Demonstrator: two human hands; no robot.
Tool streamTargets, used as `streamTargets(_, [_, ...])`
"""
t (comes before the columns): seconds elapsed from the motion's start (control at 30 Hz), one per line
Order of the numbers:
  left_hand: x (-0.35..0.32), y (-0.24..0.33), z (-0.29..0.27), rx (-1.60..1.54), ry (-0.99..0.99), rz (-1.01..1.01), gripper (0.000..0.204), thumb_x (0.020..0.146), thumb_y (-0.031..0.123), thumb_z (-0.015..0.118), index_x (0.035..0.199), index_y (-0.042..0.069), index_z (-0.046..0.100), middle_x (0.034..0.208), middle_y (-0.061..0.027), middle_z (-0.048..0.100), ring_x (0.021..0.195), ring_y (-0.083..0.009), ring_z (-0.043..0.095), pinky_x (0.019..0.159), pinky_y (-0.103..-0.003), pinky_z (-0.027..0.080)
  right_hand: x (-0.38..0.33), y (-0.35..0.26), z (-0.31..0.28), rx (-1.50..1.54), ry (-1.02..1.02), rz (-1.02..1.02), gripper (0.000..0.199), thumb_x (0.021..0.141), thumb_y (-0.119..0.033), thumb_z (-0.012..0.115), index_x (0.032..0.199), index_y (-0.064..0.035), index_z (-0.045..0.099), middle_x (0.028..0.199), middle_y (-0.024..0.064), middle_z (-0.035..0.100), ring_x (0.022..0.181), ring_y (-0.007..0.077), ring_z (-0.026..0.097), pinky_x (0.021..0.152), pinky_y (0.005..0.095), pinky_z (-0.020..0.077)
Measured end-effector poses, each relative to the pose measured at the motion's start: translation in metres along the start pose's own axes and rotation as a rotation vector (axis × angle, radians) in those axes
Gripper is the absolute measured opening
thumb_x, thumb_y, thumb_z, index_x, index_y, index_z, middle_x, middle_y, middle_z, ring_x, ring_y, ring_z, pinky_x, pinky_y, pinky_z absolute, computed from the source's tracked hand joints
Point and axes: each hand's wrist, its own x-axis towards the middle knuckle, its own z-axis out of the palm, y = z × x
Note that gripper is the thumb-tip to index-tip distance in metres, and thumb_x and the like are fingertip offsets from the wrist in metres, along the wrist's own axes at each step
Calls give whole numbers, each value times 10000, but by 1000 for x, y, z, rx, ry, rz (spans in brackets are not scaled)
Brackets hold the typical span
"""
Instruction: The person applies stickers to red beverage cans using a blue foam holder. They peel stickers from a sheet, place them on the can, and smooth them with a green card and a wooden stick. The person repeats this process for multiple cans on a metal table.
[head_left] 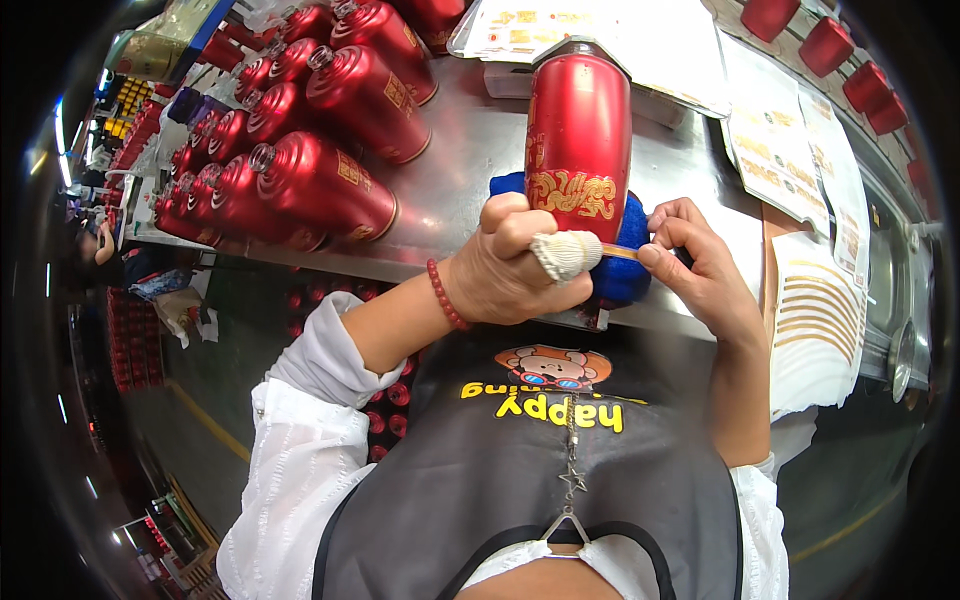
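A red bottle [580, 130] with gold ornament lies on its side, its near end by my hands and a blue cloth [628, 262] beneath it. My left hand [510, 262] is closed against that near end, with a white knitted cover [567, 254] on one finger. From the covered fingertip a narrow gold strip [620, 251] runs to the right. Its other end is pinched between the thumb and finger of my right hand [700, 262]. The left fingers partly hide the bottle's near end.
Several red bottles [325, 185] stand grouped on the metal table [460, 130] at left. Printed sheets [620, 45] lie at the far side. A sheet of gold curved strips [815, 320] hangs over the right edge, beside a metal channel [900, 270]. More red bottles line the far right.
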Motion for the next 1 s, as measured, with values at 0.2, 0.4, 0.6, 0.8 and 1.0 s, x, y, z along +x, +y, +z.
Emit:
streamTargets(0.2, [-6, 4, -6, 62, -7, -88, 197, 630, 204, 729, 764, 294, 616, 1160, 103, 584, 1044, -210, 410, 836, -396, 366, 2, -7, 2, 42, -42, 75, 252, 938, -201, 704, 825, -44, 542, 1068, 55, 478, 1045, 160, 453, 924, 271, 365])
streamTargets(0.4, [5, 2, -3, -13, -38, -39, 178, 647, 216, 723, 772, 292, 623, 1173, 97, 585, 1030, -213, 423, 835, -391, 370, 1, -3, 1, 6, -32, 60, 280, 940, -230, 714, 826, -41, 542, 1071, 52, 471, 1025, 154, 453, 909, 262, 370])
streamTargets(0.6, [-4, 4, -1, 3, 33, -99, 171, 629, 195, 711, 755, 279, 631, 1156, 88, 601, 1001, -217, 428, 832, -405, 376, 4, -5, 7, -8, -13, 20, 286, 942, -238, 715, 833, -34, 547, 1057, 59, 477, 1024, 160, 461, 906, 265, 378])
streamTargets(0.8, [0, 3, -3, -24, -28, -56, 196, 641, 196, 718, 809, 279, 661, 1177, 79, 592, 1039, -216, 426, 828, -404, 375, 4, -5, 6, -32, -7, 47, 285, 940, -228, 723, 834, -30, 547, 1037, 58, 477, 1005, 159, 467, 883, 270, 388])
streamTargets(1.0, [0, 2, 0, -23, 9, -64, 159, 646, 205, 702, 758, 285, 623, 1177, 100, 606, 1026, -217, 415, 836, -392, 380, 5, -5, 11, -32, 49, -26, 268, 909, -198, 738, 830, 0, 574, 989, 82, 506, 912, 192, 505, 827, 303, 450])
